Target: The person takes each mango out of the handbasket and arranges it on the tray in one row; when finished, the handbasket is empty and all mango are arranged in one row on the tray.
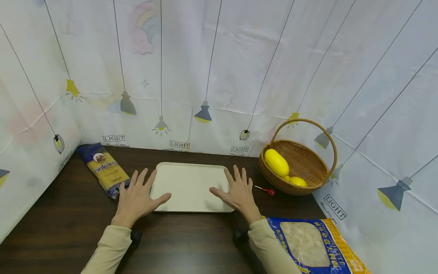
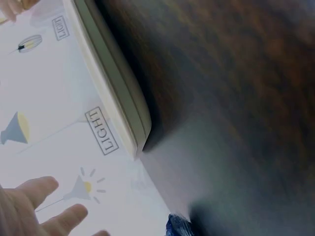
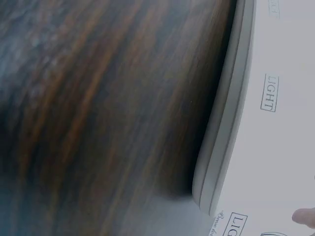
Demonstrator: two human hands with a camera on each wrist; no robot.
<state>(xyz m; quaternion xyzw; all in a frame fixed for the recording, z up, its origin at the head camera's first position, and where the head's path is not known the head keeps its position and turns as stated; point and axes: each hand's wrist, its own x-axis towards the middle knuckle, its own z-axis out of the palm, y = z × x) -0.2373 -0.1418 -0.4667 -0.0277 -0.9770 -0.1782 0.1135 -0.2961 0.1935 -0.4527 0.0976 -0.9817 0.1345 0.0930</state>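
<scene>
A cream rectangular tray [image 1: 191, 186] lies flat on the dark wooden table. Over its left end my left hand [image 1: 137, 196] is held with fingers spread and thumb pointing inward. My right hand [image 1: 237, 192] mirrors it at the right end, fingers likewise spread. Neither hand holds anything. The left wrist view has the tray's rim [image 2: 110, 73] with the left hand's fingers [image 2: 61, 221] apart from it. Only a fingertip [image 3: 305, 216] of the right hand shows in the right wrist view, away from the tray's edge [image 3: 221, 123].
Left of the tray lies a blue-and-yellow packet [image 1: 106, 169]. A wicker basket [image 1: 308, 160] with yellow items [image 1: 277, 163] stands at the right, a red lollipop [image 1: 270, 191] beside it. A blue-and-yellow bag [image 1: 308, 243] lies at front right. A printed curtain [image 1: 191, 76] hangs behind.
</scene>
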